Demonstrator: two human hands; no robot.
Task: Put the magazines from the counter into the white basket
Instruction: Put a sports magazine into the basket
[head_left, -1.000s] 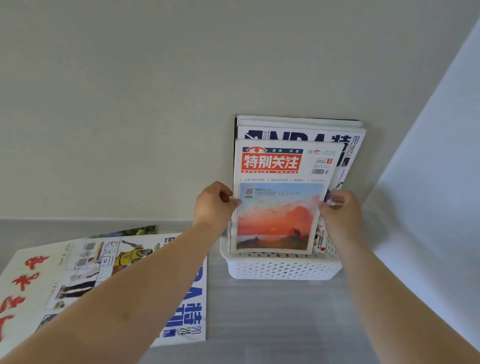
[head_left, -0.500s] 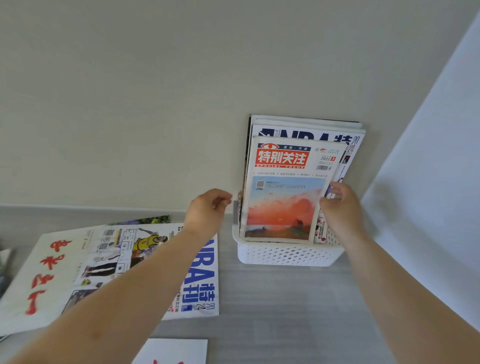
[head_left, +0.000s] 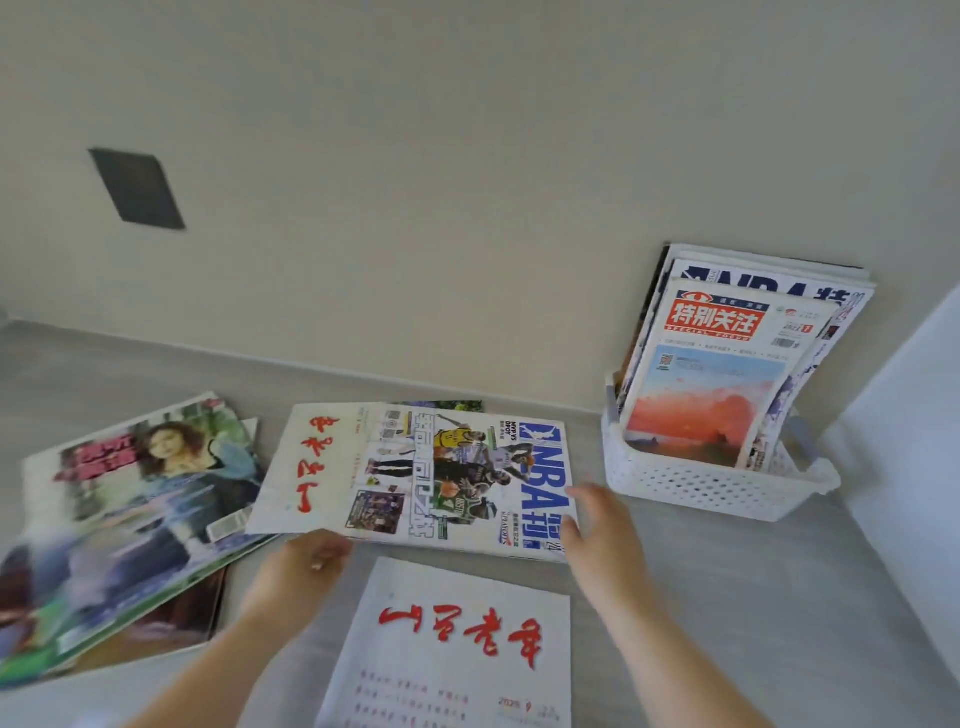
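Here, NBA magazine (head_left: 467, 478) flat; left hand (head_left: 304, 569) at its near edge, grip unclear; right hand (head_left: 602, 527) wide alongside.

Two bare arms in shot: left forearm (head_left: 208, 670) & right forearm (head_left: 691, 660), uncovered from wrist to frame edge. Left hand (head_left: 304, 569), right hand (head_left: 605, 538) also bare. Fingers motion-blurred, so nails etc. can't be made out.
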